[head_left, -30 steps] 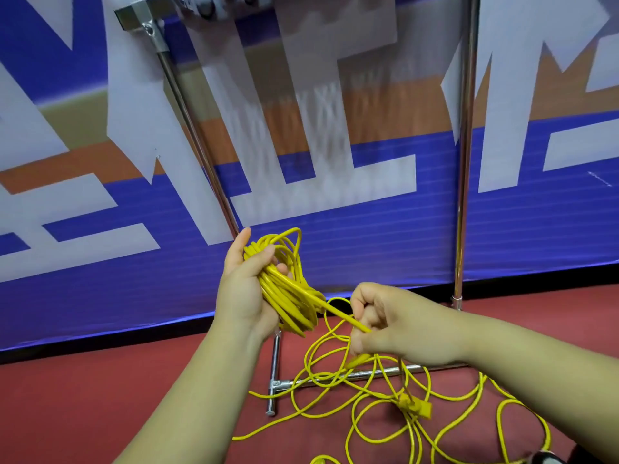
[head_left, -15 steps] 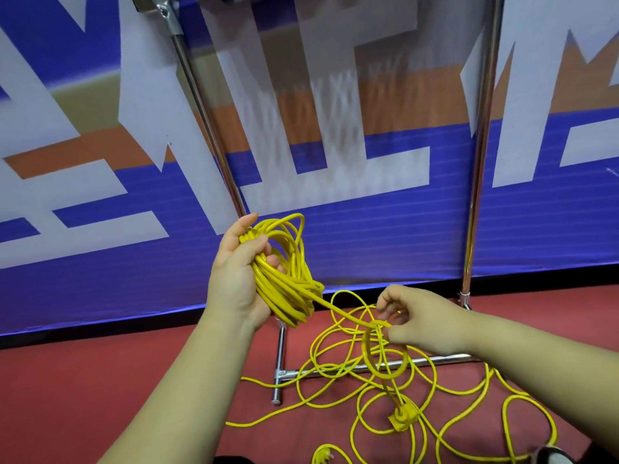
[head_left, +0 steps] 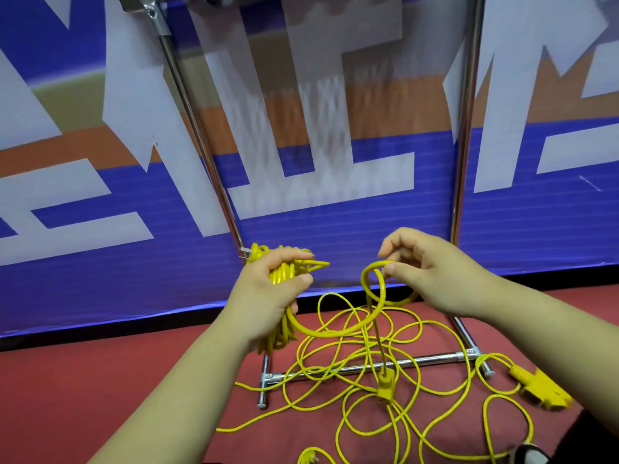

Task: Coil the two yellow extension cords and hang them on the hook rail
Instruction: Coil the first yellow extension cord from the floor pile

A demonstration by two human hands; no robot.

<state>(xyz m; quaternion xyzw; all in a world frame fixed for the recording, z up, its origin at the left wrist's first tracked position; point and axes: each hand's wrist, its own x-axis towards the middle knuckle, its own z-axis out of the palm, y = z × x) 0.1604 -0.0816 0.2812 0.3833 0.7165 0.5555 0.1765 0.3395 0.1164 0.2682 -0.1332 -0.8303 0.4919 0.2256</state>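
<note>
Lifting a new yellow cord loop [head_left: 365, 277] higher than before, the right grip [head_left: 435, 272] pinches it. The left grip [head_left: 264, 296] squeezes the coiled yellow bundle [head_left: 284, 274], ready for more.

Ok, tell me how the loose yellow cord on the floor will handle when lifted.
Probably floppy: the loose cord lies in slack, overlapping loops. Likely to snag, since loops cross the rack's base bar. Probably light, being thin.
</note>
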